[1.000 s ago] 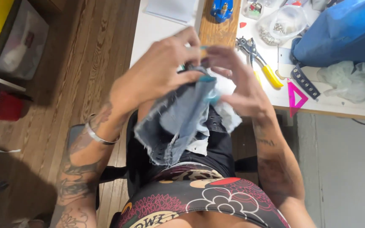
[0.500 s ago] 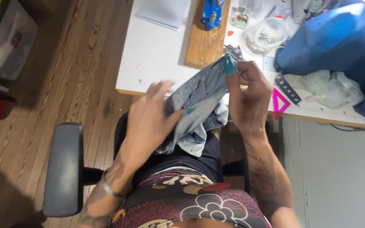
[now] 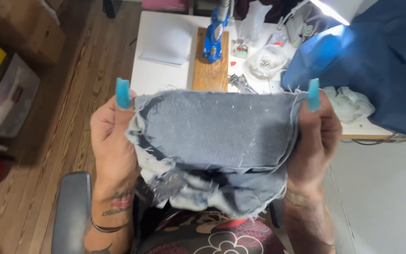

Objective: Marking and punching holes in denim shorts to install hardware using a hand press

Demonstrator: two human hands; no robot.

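Stretching across the middle of the head view, a frayed piece of grey-blue denim (image 3: 217,131) hangs taut between both hands, above the person's lap and in front of the white table (image 3: 160,75). The left hand (image 3: 111,141) pinches the cloth's edge at nine o'clock, its fingers (image 3: 122,94) closed on the raw hem with a long turquoise nail standing up; the right hand (image 3: 316,136) does the same at three o'clock, fingers (image 3: 313,96) shut over the opposite edge. The denim looks light and limp, a soft woven cloth that will sag and fold wherever it is not held, with loose threads that may shed or snag; the firm seamed edges at either side seem the best places to grip. Below the stretched panel, paler bunched layers droop towards six o'clock. At twelve o'clock on the table lies a wooden board (image 3: 211,66) carrying a blue tool (image 3: 214,35), and at two o'clock a heap of dark blue fabric (image 3: 381,61).
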